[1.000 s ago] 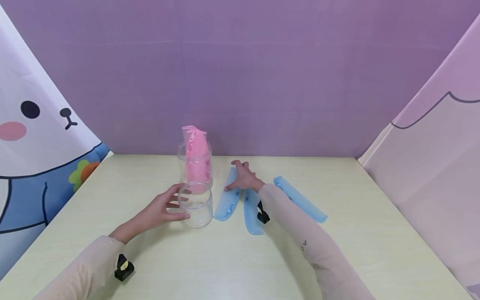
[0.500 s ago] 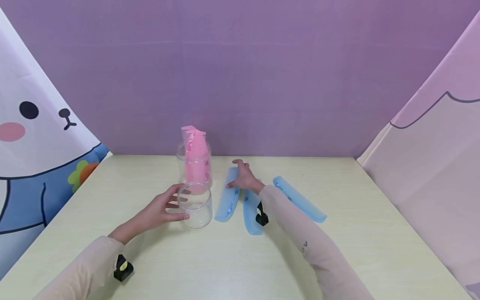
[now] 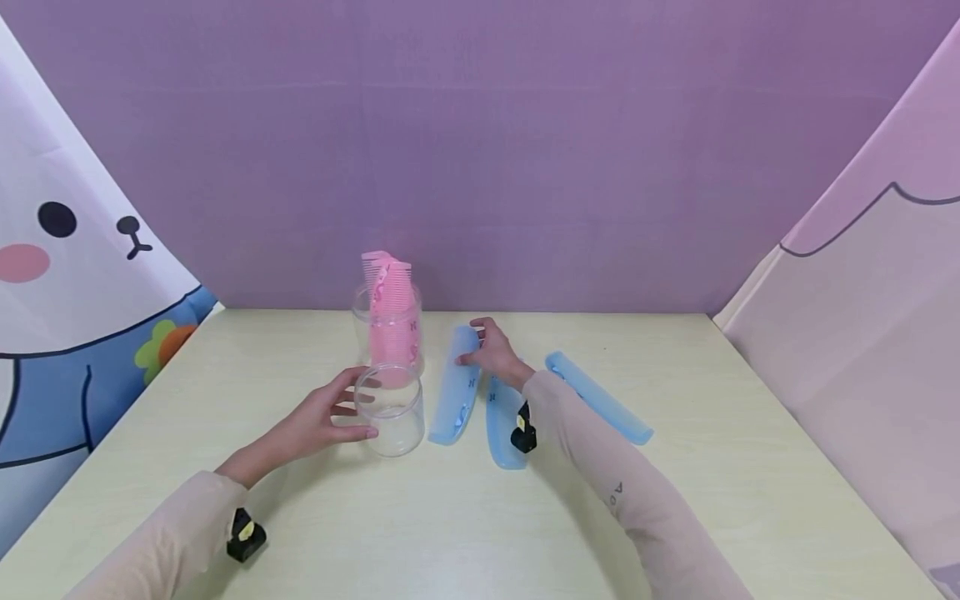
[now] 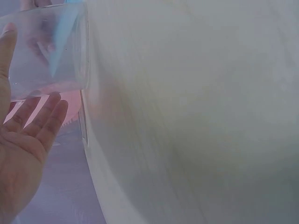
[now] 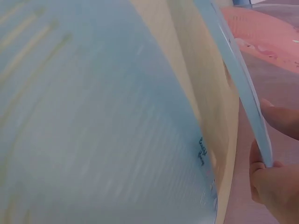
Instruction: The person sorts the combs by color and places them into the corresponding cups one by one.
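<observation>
My left hand [image 3: 322, 419] cups the near side of a clear plastic cup [image 3: 401, 432], thumb in front and fingers seen behind it. In the left wrist view nothing sits inside this clear cup [image 4: 49, 58]. My right hand [image 3: 495, 352] pinches the far end of a blue comb [image 3: 453, 398] between thumb and fingers. The right wrist view has this blue comb [image 5: 240, 77] tilted, its end between thumb and fingers. A second blue comb [image 3: 502, 421] lies partly under my right wrist. Another blue comb [image 3: 600, 398] lies to the right of my forearm.
Behind the near cup stands a second clear cup [image 3: 362, 340] with pink combs [image 3: 393, 296] upright in it, rising above its rim. The pale table [image 3: 420, 533] ends at a purple backdrop [image 3: 525, 167]. Printed cloths [image 3: 75, 308] hang at both sides.
My right hand has closed on the leftmost blue comb and lifted its far end, drawing slightly right. My left hand and its cup have stayed put.
</observation>
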